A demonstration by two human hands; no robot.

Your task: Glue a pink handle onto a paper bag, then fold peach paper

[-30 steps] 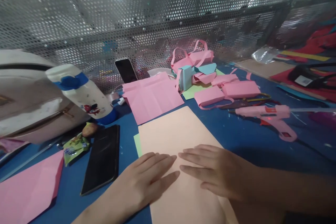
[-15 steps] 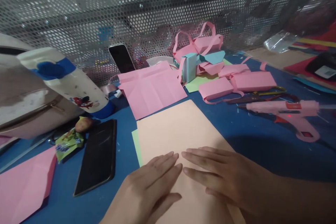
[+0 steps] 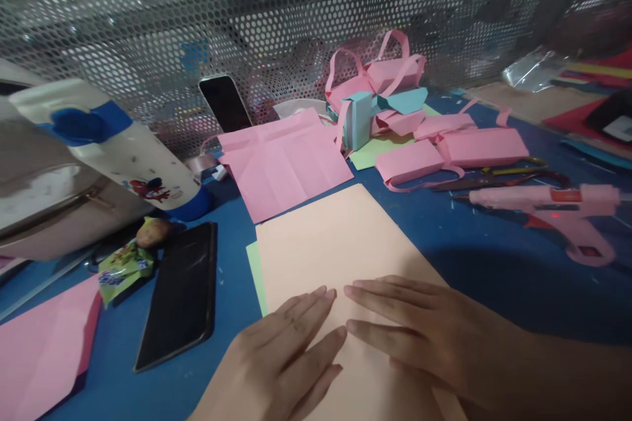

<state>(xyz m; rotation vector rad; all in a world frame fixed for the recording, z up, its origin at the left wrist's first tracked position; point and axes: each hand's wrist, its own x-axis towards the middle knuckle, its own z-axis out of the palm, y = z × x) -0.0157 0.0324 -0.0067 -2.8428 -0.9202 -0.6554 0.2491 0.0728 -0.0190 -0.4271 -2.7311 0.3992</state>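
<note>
A peach sheet of paper [image 3: 330, 237] lies before me on the blue table, with the edge of a green sheet [image 3: 255, 276] showing under its left side. My left hand [image 3: 281, 355] rests flat on the peach paper with its fingers stretched out. From the right, my right hand [image 3: 415, 329] also lies flat on it, fingers spread. The fingertips of both hands nearly meet near the middle of the sheet. The near end of the paper runs out of view, and the hands cover part of it.
Beyond the paper lies a creased pink sheet [image 3: 289, 164]. Pink paper boxes [image 3: 484, 148] and a pink glue gun [image 3: 548, 200] are to the right. On the left are a dark phone [image 3: 180, 296], a snack wrapper [image 3: 126, 270], a bottle [image 3: 133, 151] and folded pink paper [image 3: 44, 348].
My left fingers have spread a little, the index finger sliding toward me on the paper. My right hand is almost unmoved. The view has shifted slightly.
</note>
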